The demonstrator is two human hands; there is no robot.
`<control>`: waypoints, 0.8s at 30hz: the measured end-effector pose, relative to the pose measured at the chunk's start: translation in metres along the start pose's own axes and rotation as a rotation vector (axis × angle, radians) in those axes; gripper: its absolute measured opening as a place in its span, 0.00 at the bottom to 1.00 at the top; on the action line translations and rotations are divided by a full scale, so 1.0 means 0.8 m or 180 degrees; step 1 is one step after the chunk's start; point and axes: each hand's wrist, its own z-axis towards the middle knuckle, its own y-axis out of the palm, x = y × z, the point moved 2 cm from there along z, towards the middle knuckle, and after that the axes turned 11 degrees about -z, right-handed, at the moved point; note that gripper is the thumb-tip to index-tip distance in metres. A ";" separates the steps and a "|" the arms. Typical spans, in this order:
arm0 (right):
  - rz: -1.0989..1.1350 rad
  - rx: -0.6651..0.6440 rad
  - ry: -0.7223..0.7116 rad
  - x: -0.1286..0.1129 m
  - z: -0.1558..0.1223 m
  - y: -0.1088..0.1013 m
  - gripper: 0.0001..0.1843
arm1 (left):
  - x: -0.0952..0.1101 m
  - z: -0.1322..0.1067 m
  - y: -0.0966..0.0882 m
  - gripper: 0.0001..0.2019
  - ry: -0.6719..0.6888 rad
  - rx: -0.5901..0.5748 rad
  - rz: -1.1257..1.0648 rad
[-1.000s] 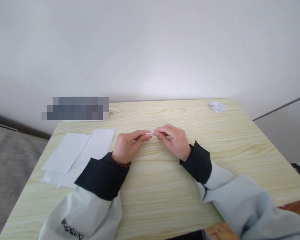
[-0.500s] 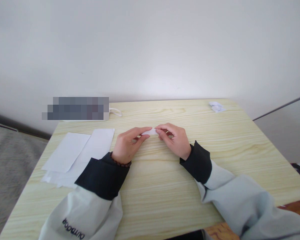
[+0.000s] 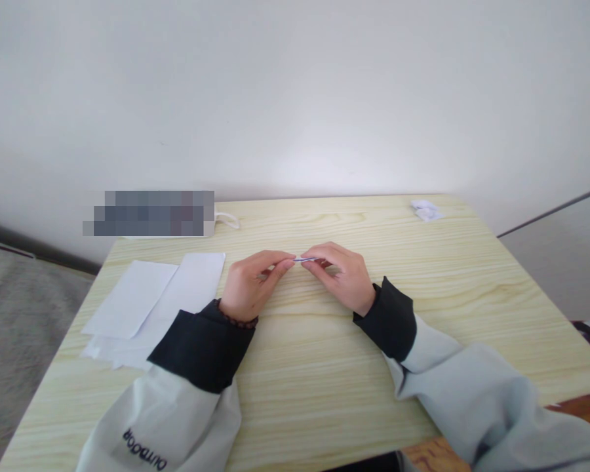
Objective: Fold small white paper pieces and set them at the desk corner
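A small piece of folded white paper [image 3: 298,259] is held edge-on above the middle of the table, showing as a thin strip with a dark line along it. My left hand [image 3: 256,280] pinches one end between thumb and fingertips. At the other end, my right hand [image 3: 341,274] grips the paper the same way. Only a short stretch shows between the two hands; the fingers cover the rest. Sheets of white paper [image 3: 130,298] lie overlapping to the left of my left hand.
A blurred-out object [image 3: 152,215] with a white loop [image 3: 229,219] stands at the back left. Crumpled or folded white paper [image 3: 427,210] lies at the back right. The wooden table [image 3: 314,380] meets a white wall [image 3: 295,98].
The folded paper has turned from showing its flat white face to showing its thin edge. My fingertips have shifted slightly along it; the sheets and other objects have stayed put.
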 end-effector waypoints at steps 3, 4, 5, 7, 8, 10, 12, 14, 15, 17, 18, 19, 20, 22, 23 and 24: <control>-0.0093 0.0013 -0.0099 -0.002 0.000 0.000 0.06 | 0.001 0.000 0.001 0.09 0.0163 -0.0040 -0.0076; -0.0123 0.0018 -0.0144 -0.003 0.000 0.000 0.06 | 0.001 0.000 0.001 0.08 0.0239 -0.0073 -0.0095; -0.0149 0.0017 -0.0197 -0.003 0.000 0.000 0.06 | 0.002 0.000 0.002 0.08 0.0310 -0.0100 -0.0105; -0.0191 -0.0006 -0.0313 -0.005 0.000 0.000 0.06 | 0.003 0.000 0.002 0.07 0.0381 -0.0100 -0.0092; -0.0212 -0.0021 -0.0362 -0.006 0.000 0.000 0.06 | 0.003 0.000 0.001 0.07 0.0381 -0.0084 -0.0071; -0.0278 -0.0064 -0.0412 -0.007 0.000 0.000 0.07 | 0.004 -0.001 0.001 0.07 0.0334 -0.0083 0.0001; -0.0365 -0.0128 -0.0422 -0.008 0.000 0.001 0.07 | 0.004 -0.002 0.002 0.08 0.0271 -0.0104 0.0095; -0.0425 -0.0196 -0.0414 -0.007 -0.001 0.002 0.08 | 0.003 -0.002 0.002 0.08 0.0196 -0.0120 0.0156; -0.0440 -0.0216 -0.0404 -0.007 -0.001 0.002 0.08 | 0.002 -0.002 0.002 0.09 0.0159 -0.0118 0.0156; -0.0447 -0.0231 -0.0362 -0.006 -0.001 0.003 0.08 | 0.000 -0.001 0.002 0.09 0.0085 -0.0124 0.0091; -0.0444 -0.0229 -0.0328 -0.005 -0.001 0.003 0.08 | -0.001 -0.001 0.001 0.09 0.0030 -0.0147 0.0046; -0.0437 -0.0220 -0.0285 -0.004 -0.001 0.003 0.08 | -0.002 0.000 0.001 0.09 -0.0029 -0.0181 0.0007; -0.0426 -0.0204 -0.0237 -0.003 -0.001 0.002 0.08 | -0.003 0.000 0.001 0.09 -0.0086 -0.0221 -0.0021; -0.0405 -0.0175 -0.0133 -0.002 0.000 0.002 0.08 | -0.004 0.001 0.001 0.10 -0.0166 -0.0279 -0.0039; -0.0397 -0.0164 -0.0089 -0.001 0.001 0.002 0.08 | -0.004 0.001 0.000 0.10 -0.0181 -0.0276 -0.0037; -0.0393 -0.0159 -0.0054 -0.001 0.001 0.002 0.08 | -0.003 0.001 0.000 0.10 -0.0191 -0.0265 -0.0029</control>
